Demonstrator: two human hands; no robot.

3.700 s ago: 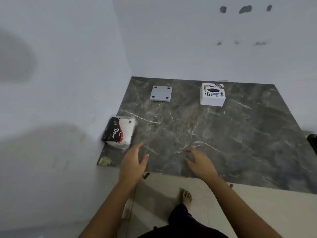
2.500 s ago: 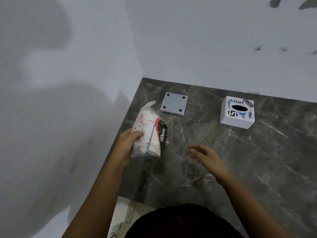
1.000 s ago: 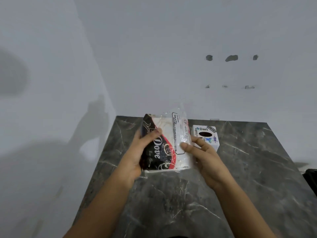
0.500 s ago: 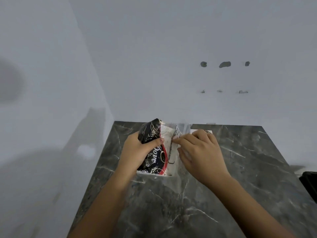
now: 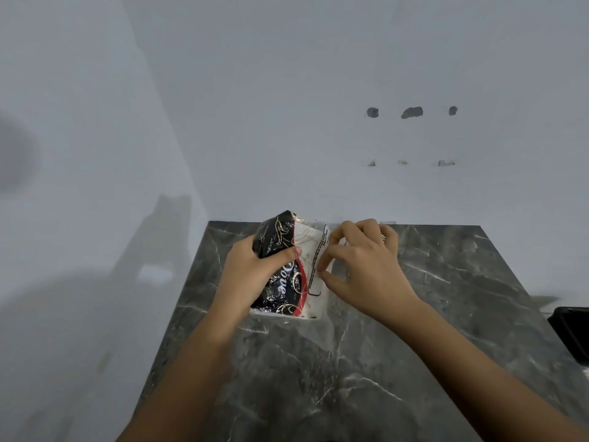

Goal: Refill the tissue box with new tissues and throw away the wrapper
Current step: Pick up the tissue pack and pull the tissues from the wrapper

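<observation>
The black, red and white plastic-wrapped tissue pack [image 5: 288, 269] sits gripped in the left hand [image 5: 247, 275]; the right hand [image 5: 363, 269] pinches its clear wrapper edge above the dark marble table [image 5: 446, 314].

Glossy plastic tissue pack [image 5: 288, 266]; polished veined marble table [image 5: 446, 298].

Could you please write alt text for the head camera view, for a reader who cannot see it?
Two bare hands hold a wrapped tissue pack above a dark marble table: the left hand grips its black printed side, and the right hand pinches the clear wrapper on the white side. Pale walls meet in a corner behind.
</observation>
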